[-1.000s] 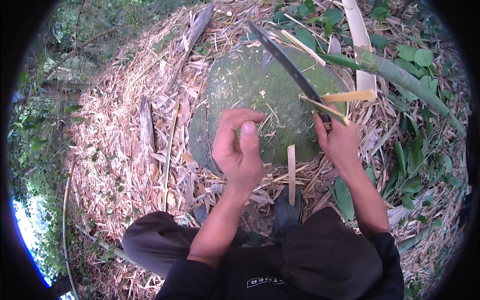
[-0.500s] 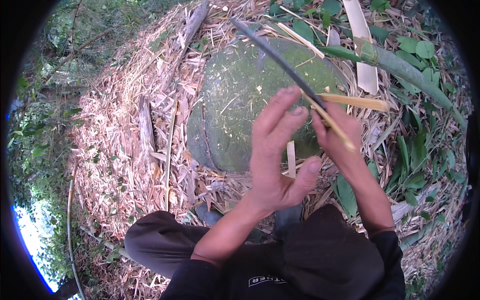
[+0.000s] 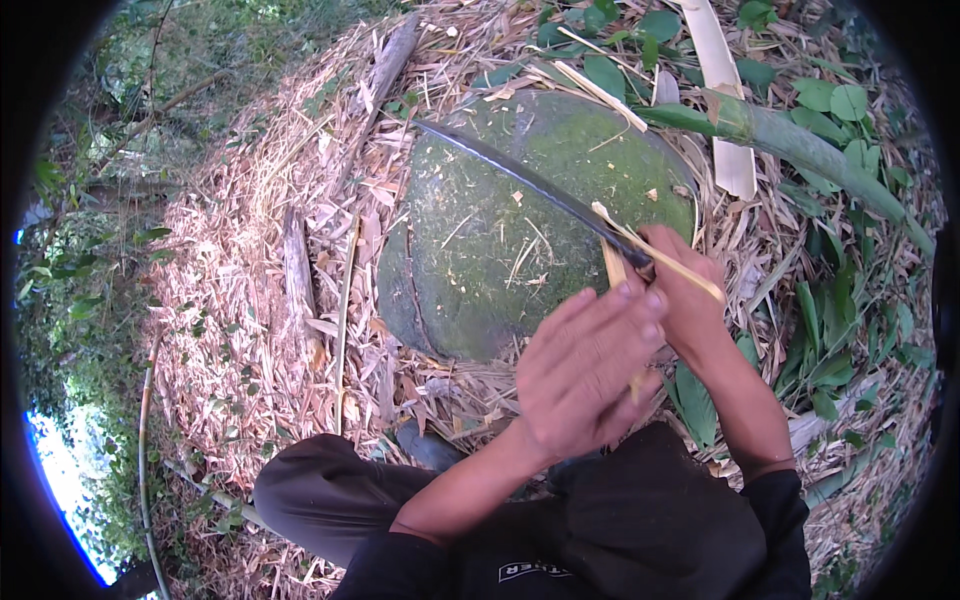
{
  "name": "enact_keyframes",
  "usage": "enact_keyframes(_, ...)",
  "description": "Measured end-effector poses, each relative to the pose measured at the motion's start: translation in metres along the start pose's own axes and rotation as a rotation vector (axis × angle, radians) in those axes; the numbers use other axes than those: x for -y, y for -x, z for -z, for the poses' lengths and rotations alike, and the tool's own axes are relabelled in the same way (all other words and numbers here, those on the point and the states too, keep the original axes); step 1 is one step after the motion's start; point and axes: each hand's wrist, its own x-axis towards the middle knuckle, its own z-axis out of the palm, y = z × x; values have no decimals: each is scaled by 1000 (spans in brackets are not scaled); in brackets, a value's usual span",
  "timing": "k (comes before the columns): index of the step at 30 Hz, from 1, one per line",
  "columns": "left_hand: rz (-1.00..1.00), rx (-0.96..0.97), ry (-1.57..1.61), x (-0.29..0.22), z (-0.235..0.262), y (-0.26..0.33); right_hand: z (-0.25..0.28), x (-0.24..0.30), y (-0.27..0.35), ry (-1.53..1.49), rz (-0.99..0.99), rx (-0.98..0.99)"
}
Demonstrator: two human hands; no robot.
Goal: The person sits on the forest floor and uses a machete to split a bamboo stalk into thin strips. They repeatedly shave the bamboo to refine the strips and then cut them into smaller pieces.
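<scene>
My right hand (image 3: 688, 300) is closed round the dark handle of a long, narrow-bladed knife (image 3: 520, 177), which slants toward the far left above the boulder. A thin pale bamboo strip (image 3: 690, 277) lies along the handle and sticks out past that hand. Beside it, my left hand (image 3: 590, 375) is open, its fingers stretched out close to my right hand. A second, wider bamboo strip (image 3: 613, 265) runs under the left fingers; the palm hides most of it. I cannot tell whether the left thumb touches it.
A mossy green boulder (image 3: 470, 240) lies in front of my knees, with small shavings on it. A green bamboo pole (image 3: 820, 150) and a pale split piece (image 3: 735, 165) lie at the far right. Grey sticks (image 3: 297, 262) and a thin strip (image 3: 346, 320) rest on dry leaf litter.
The knife has swung lower and turned more toward the left. The wider strip has turned from pointing right to pointing toward me. My left hand has moved right and nearer, its palm turned down.
</scene>
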Motion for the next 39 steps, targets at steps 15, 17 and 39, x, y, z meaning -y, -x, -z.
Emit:
enact_keyframes(15, -20, -29, -113, 4, -7, -12, 4, 4, -8, 113, -89, 174)
enact_keyframes(17, -52, 3, -140, 1, -1, -13, 12, 7, -8, 94, -98, 185)
enact_keyframes(39, 55, -97, -260, -1, 13, -32, 6, 10, -16, 105, -136, 133)
